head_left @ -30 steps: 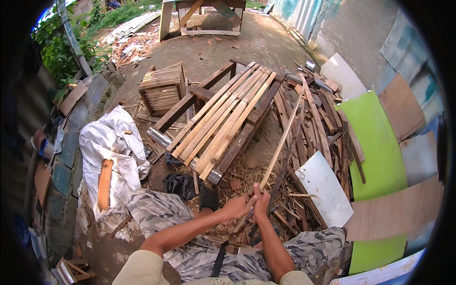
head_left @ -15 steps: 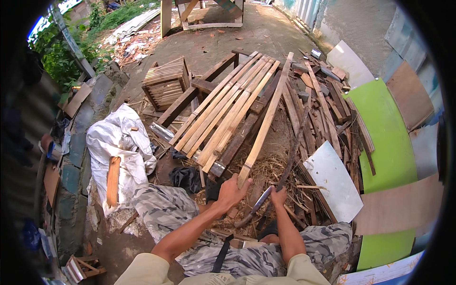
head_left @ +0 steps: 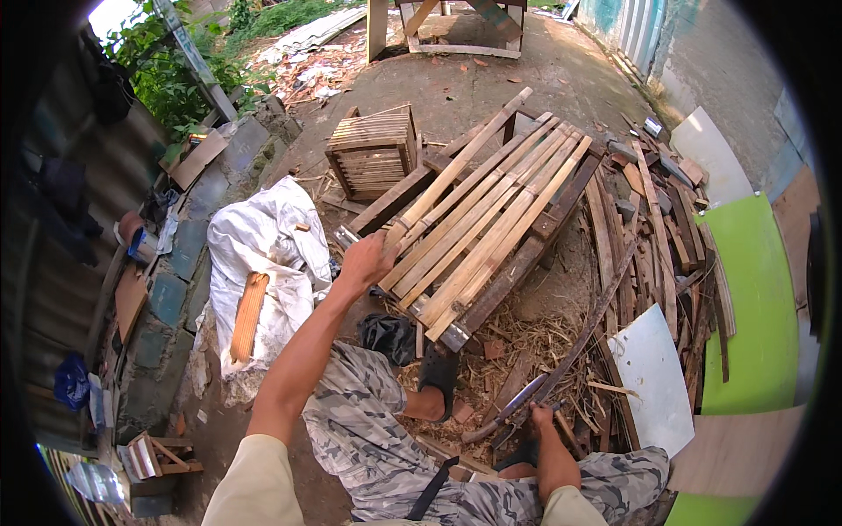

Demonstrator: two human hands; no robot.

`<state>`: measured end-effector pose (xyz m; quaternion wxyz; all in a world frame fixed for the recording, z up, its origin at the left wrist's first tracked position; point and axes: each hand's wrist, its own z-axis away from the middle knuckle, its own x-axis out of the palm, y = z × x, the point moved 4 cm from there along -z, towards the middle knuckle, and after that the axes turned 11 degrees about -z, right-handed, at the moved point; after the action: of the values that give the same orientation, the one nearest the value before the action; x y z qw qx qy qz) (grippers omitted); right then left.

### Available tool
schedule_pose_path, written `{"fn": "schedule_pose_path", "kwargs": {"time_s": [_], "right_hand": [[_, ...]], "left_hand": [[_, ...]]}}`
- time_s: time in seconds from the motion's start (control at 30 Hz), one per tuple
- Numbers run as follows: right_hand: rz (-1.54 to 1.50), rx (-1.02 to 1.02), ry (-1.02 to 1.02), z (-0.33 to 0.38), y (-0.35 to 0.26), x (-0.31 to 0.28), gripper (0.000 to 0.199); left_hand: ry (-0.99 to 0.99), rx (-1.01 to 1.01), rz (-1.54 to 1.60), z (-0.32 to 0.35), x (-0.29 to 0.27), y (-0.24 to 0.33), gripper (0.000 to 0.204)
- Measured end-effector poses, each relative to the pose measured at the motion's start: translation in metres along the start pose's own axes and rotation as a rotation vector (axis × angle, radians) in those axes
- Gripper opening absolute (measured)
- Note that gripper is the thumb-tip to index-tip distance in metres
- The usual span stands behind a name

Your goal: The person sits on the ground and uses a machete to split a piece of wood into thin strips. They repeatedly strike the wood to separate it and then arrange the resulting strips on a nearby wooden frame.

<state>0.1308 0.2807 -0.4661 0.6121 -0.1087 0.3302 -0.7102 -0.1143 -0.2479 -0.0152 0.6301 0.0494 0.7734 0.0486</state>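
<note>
My left hand is closed around the near end of a bamboo slat, at the left side of a dark wooden frame. More bamboo slats lie lengthwise across that frame, roughly parallel, with narrow gaps. Low on the right, my right hand grips a long-bladed knife, its handle mostly hidden by the fingers. A dark curved stick runs right beside the blade; whether they touch I cannot tell.
A slatted wooden crate stands beyond the frame. To the left, a white sack bears an orange-brown ridged block. Scrap wood is heaped at right, near a whitish sheet and green panel. Shavings litter the ground.
My left hand has carried the slat from the frame's right side over to its left side. My right hand still holds the knife low at the right. The view has swung left.
</note>
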Motion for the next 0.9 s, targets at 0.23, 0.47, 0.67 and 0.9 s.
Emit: {"fn": "schedule_pose_path", "kwargs": {"time_s": [0.23, 0.47, 0.67, 0.9], "right_hand": [[-0.458, -0.214, 0.082, 0.069, -0.049, 0.033, 0.020], [-0.561, -0.188, 0.088, 0.116, -0.108, 0.015, 0.014], [-0.493, -0.336, 0.158, 0.110, -0.117, -0.004, 0.016], [-0.429, -0.385, 0.159, 0.129, -0.146, 0.005, 0.022]], "left_hand": [[-0.161, -0.072, -0.078, -0.024, 0.030, -0.043, 0.056], [-0.196, -0.062, 0.002, -0.035, 0.052, -0.038, 0.057], [-0.118, -0.005, 0.051, -0.049, 0.058, -0.024, 0.058], [-0.133, -0.009, 0.136, -0.055, 0.069, -0.040, 0.057]]}}
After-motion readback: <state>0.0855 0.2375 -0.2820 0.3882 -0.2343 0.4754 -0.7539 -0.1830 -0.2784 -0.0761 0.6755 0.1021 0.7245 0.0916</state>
